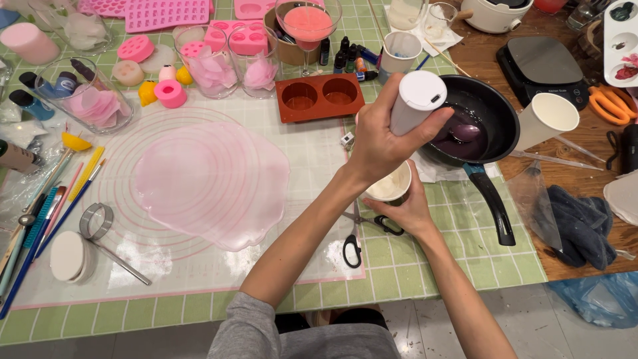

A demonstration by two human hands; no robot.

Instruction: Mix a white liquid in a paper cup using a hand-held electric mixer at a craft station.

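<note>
My left hand grips a white cylindrical container and holds it tilted above a small paper cup. My right hand wraps around that cup from below and steadies it on the green checked table. Just right of the container is a black pan with dark purple liquid and a spoon in it. Black-handled scissors lie under my left forearm.
A thin pink sheet lies spread on a clear silicone mat. Behind it are a brown two-cavity mould, glass jars, pink moulds and small bottles. Brushes and a ring cutter lie at the left; a scale, paper cup and dark cloth at the right.
</note>
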